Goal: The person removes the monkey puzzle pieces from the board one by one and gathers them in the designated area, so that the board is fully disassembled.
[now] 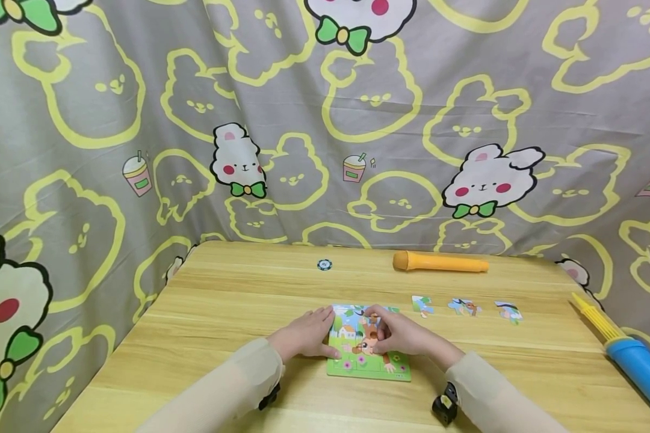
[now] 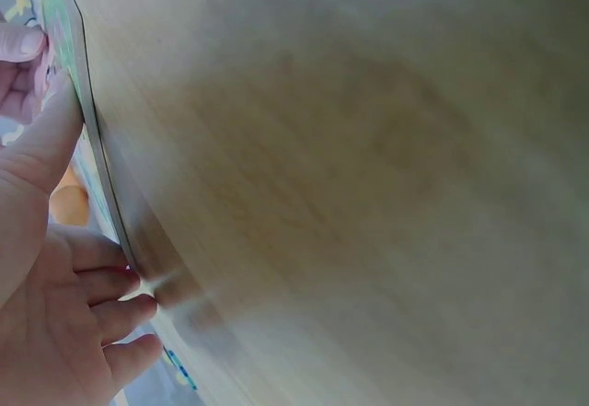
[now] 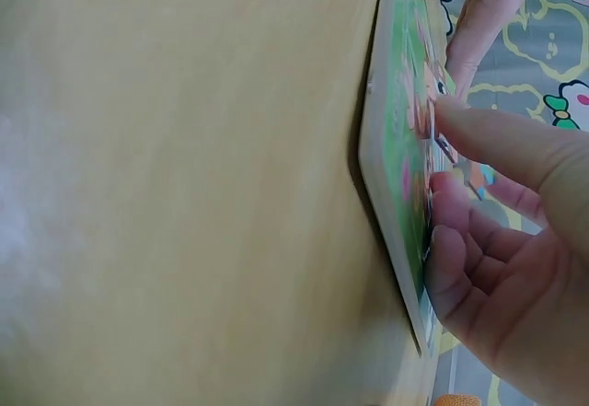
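Observation:
A square jigsaw puzzle (image 1: 352, 367) with a cartoon animal, a small house and flowers lies flat on the table before me. My left hand (image 1: 305, 332) rests along its left edge, thumb over the lower left part and fingers extended toward the upper corner. In the left wrist view those fingers (image 2: 124, 319) reach past the board's edge. My right hand (image 1: 403, 334) is over the right half of the picture. Its thumb and fingers pinch a puzzle piece (image 3: 445, 148), which stands slightly tilted up from the board in the right wrist view and is mostly hidden.
Three loose puzzle pieces (image 1: 464, 307) lie in a row right of the board. Farther back are an orange toy microphone (image 1: 446, 262) and a dark blue and white poker chip (image 1: 324, 264). A blue and yellow pump-like toy (image 1: 636, 367) lies along the right edge. A patterned curtain (image 1: 303, 120) hangs behind.

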Available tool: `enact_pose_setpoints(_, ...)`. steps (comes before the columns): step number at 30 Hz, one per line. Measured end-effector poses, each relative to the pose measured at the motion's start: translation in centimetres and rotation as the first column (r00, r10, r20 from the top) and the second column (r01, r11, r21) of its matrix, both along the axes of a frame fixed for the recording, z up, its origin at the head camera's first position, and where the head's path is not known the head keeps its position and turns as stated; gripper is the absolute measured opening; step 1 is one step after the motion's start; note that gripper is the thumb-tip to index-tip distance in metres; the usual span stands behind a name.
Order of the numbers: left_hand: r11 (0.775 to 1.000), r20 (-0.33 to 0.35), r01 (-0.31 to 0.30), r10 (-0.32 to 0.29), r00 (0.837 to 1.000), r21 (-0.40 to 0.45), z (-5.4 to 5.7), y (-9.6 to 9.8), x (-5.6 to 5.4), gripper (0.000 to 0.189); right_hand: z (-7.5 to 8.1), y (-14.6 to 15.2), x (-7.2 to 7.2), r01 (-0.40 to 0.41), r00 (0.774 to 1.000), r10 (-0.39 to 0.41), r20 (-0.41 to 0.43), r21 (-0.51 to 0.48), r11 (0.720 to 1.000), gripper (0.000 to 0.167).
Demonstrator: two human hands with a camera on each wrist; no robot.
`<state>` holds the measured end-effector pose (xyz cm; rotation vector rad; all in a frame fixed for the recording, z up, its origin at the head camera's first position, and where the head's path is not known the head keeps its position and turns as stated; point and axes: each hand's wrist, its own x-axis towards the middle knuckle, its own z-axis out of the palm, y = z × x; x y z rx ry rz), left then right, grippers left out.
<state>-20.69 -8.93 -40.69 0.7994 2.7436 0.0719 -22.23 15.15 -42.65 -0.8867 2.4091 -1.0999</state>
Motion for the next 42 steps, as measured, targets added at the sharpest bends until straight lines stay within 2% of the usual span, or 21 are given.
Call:
enact_pose_setpoints(8,1.0,-0.008,0.007,-0.007,1.0,-0.008,0.1,0.0,0.1,0.089,0.0,-0.1,0.3,-0.016,0.999,0.014,-0.046,-0.039,0.999,0.045)
enact_pose_setpoints(19,1.0,-0.02,0.013,-0.014,1.0,-0.018,-0.2,-0.1,-0.1,0.09,0.2,-0.1,0.7,0.069,0.997,-0.067,0.031,-0.077,0.995,0.014)
enact_pose_setpoints(24,1.0,-0.019,0.011,-0.011,1.0,-0.025,-0.3,-0.1,-0.2,0.09,0.2,0.3,0.7,0.091,0.993,-0.081,0.088,-0.12,0.989,0.016)
enact_pose_setpoints(34,1.0,-0.016,0.01,-0.011,1.0,-0.024,-0.3,-0.1,-0.3,0.09,0.3,2.3,0.6,0.191,0.978,-0.178,0.111,-0.13,0.973,0.018)
enact_pose_setpoints(42,1.0,-0.015,0.004,-0.004,1.0,-0.022,-0.1,0.0,-0.1,0.09,1.0,5.0,1.0,0.221,0.972,-0.206,0.11,-0.153,0.963,0.02)
